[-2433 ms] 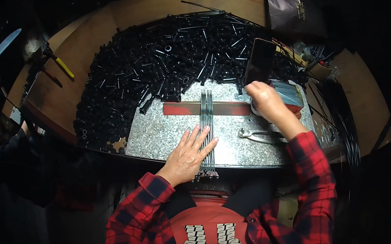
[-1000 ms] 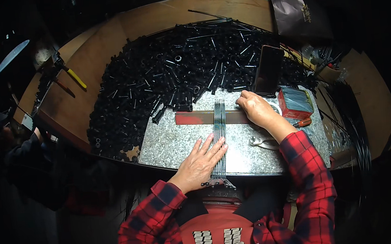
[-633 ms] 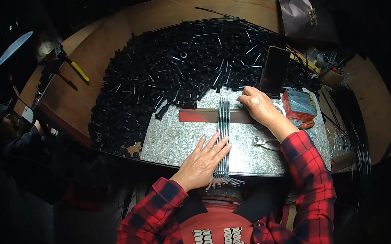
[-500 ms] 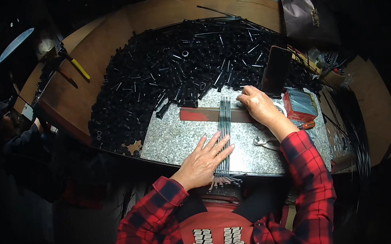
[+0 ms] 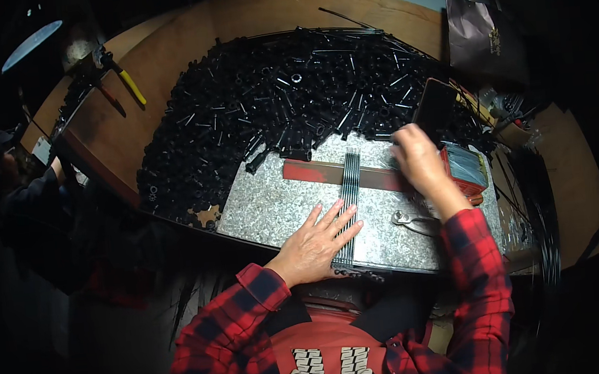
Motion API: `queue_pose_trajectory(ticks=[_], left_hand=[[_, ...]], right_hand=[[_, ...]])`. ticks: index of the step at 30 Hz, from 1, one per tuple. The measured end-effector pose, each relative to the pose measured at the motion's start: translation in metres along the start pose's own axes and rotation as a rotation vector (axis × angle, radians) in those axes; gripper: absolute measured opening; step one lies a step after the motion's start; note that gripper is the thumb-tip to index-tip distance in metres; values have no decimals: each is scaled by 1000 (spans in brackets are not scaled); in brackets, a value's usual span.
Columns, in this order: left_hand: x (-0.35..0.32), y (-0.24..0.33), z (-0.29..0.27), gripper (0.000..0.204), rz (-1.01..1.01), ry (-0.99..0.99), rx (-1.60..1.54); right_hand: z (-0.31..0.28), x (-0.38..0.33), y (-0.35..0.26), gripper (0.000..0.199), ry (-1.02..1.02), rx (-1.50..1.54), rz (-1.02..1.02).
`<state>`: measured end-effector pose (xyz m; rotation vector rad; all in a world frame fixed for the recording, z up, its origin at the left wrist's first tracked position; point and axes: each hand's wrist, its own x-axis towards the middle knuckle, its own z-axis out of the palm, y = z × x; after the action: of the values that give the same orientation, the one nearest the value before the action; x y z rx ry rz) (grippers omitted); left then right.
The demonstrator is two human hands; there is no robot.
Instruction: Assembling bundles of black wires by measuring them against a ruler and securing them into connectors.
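My left hand lies flat with its fingers spread over a row of thin dark rods. The rods lie side by side, their near ends reaching the front edge of the metal-topped work surface. Under their far part runs a flat red and brown bar, crosswise. My right hand hovers over the bar's right end, beside a red box with clear wrapping. Its fingers are bent and smeared by motion, so I cannot make out anything in them. Pincers lie below that hand.
Behind the work surface rises a large heap of black tubular parts. A dark phone leans at the heap's right. Yellow-handled pliers hang at the left wooden wall, and a dark bag stands back right. Another person is at far left.
My right hand has moved a little right, away from the rods' far ends, and its pinch has blurred. My left hand stays on the rods. The whole view has shifted slightly.
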<state>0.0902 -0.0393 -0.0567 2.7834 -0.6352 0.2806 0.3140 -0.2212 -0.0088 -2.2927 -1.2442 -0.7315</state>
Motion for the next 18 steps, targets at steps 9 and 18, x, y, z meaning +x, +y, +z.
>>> queue_pose_trajectory(ticks=[9,18], left_hand=[[-1,-7,7,93,31,48,117],[-1,-2,5,93,2,45,83]], right_hand=[[-103,-58,121,6,-419,-396,388],[-109,-73,103,8,-477,-473,361]])
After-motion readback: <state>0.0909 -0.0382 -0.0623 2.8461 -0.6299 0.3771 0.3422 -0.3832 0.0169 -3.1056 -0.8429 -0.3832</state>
